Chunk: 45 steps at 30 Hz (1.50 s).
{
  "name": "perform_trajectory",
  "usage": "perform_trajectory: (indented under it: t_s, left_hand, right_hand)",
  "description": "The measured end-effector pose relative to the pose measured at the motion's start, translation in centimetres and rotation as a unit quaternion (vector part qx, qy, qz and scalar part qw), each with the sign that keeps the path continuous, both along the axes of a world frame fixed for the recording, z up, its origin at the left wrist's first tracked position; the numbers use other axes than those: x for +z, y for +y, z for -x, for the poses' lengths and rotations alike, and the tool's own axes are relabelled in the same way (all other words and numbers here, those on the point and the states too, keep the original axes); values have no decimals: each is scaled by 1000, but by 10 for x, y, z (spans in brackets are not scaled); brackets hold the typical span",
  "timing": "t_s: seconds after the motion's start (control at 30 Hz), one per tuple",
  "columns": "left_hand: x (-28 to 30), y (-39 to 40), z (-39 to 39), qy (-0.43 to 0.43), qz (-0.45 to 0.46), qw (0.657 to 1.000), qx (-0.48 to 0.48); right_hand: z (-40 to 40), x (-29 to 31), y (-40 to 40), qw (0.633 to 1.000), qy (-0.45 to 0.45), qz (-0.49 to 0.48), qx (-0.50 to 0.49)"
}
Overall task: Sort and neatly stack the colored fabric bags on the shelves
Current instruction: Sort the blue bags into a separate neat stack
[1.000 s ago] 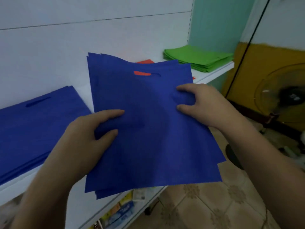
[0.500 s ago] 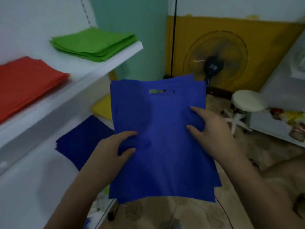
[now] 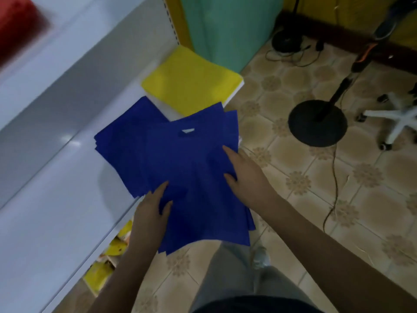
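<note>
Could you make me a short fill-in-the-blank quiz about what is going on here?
1. Both hands, left hand and right hand, hold a bundle of ____ bags.
2. The stack beyond it on the shelf is ____.
3. The black round base stands on the ____.

Missing words: blue; yellow; floor

We note royal blue bags [image 3: 198, 177], plain. Yellow bags [image 3: 191, 84] beside them, plain. Red bags [image 3: 15, 21] on the upper shelf. Shelf [image 3: 56, 199] white. Floor [image 3: 338, 188] beige tile with tan flower medallions. Wall panel [image 3: 225, 26] teal. Fan base [image 3: 317, 123] black.
</note>
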<state>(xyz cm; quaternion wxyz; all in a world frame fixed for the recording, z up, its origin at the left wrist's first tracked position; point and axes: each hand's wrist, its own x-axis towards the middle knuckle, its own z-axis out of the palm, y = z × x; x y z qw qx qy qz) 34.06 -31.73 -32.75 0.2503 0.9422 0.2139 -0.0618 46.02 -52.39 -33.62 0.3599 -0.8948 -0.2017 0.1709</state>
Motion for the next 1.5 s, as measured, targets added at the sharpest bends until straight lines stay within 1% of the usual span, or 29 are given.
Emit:
perform_trajectory:
  t_s: [0.1,0.2,0.27,0.33,0.43,0.5,0.57,0.63,0.67,0.7,0.77,0.8,0.83,0.87,0.93,1.0,1.03,1.07,1.17,1.27,1.37,1.47,1.5]
  left_hand:
    - [-12,44,-21,-26,-10,999,38]
    - [-22,90,-46,-58,-30,993,95]
    - [-33,123,-63,-74,-30,988,132]
    - [-46,151,-79,-69,-22,985,159]
    - [-66,181,-93,-18,-16,981,193]
    - [-77,193,-101,7,-8,976,218]
    - [-89,202,-111,39,10,969,246]
    - [-104,207,-113,84,27,964,249]
    - [-110,208,-114,100,33,963,248]
    - [-115,209,-114,114,32,961,249]
    - [-120,206,-113,146,-6,957,252]
    - [-118,201,-113,160,-30,952,260]
    - [-113,195,-112,156,-47,948,273]
    - [-106,187,-111,128,-46,947,293]
    - [-87,168,-102,16,6,945,327]
    - [-56,138,-87,-87,65,932,346]
    - [-38,120,-75,-122,73,925,352]
    - [-19,103,-63,-144,63,923,352]
    - [35,62,-25,-188,-17,923,336]
    - [84,40,17,-224,-82,909,343]
    - [127,25,61,-235,-139,897,348]
    - [163,23,111,-250,-175,873,380]
    - [171,24,126,-257,-171,866,392]
  right_hand:
    - [-38,-15,55,998,-8,10,68]
    - [-83,-28,120,993,-33,17,113]
    - [-117,-37,167,987,-61,30,143]
    - [-149,-49,204,979,-91,58,172]
    - [-179,-64,245,964,-120,78,223]
    - [-192,-77,267,948,-144,124,254]
    - [-198,-85,285,940,-154,131,276]
    - [-200,-90,289,930,-154,164,292]
    - [-201,-95,288,921,-165,197,293]
    - [-204,-99,286,920,-172,216,277]
    - [-209,-106,280,919,-202,245,233]
    - [-210,-107,278,919,-219,243,219]
    - [-209,-106,276,922,-225,228,220]
    - [-206,-101,272,925,-214,205,237]
    - [-194,-83,261,933,-180,147,276]
    - [-177,-54,244,947,-135,63,284]
    - [-165,-38,233,948,-127,20,291]
    - [-154,-20,223,946,-127,-17,298]
    - [-119,38,196,927,-160,-74,332]
    - [-78,95,179,898,-185,-98,386]
    - [-38,140,169,862,-207,-130,443]
    - [2,181,176,818,-235,-146,505]
    - [15,191,181,809,-224,-147,523]
